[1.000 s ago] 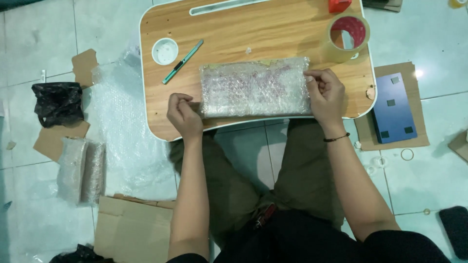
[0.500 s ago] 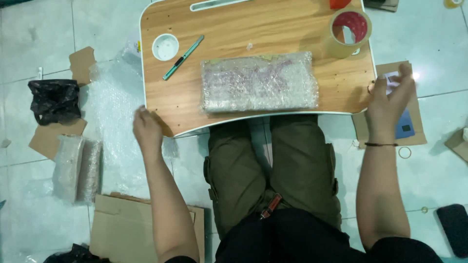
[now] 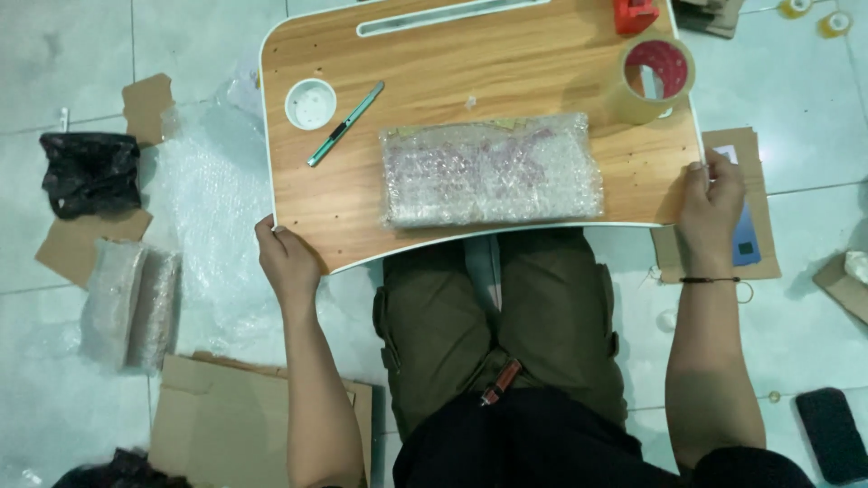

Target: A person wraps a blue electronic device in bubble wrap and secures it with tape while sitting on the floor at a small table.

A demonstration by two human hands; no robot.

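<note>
A small wooden lap table (image 3: 452,81) with a white rim stands over my legs. My left hand (image 3: 287,260) grips its near left corner and my right hand (image 3: 712,201) grips its near right corner. On the tabletop lies a flat parcel wrapped in bubble wrap (image 3: 490,169), untouched between my hands. Behind it sit a green utility knife (image 3: 345,124), a small white round cup (image 3: 310,102) and a roll of clear tape (image 3: 655,77).
Left on the tiled floor lie loose bubble wrap (image 3: 212,208), a black bag (image 3: 86,172), a wrapped bundle (image 3: 131,303) and cardboard pieces (image 3: 226,420). Right of the table are cardboard with a blue card (image 3: 749,237) and a black phone (image 3: 830,432).
Both hands left the wrapped parcel, swung out to the sides, and now hold the table's two near corners. The parcel stays in place.
</note>
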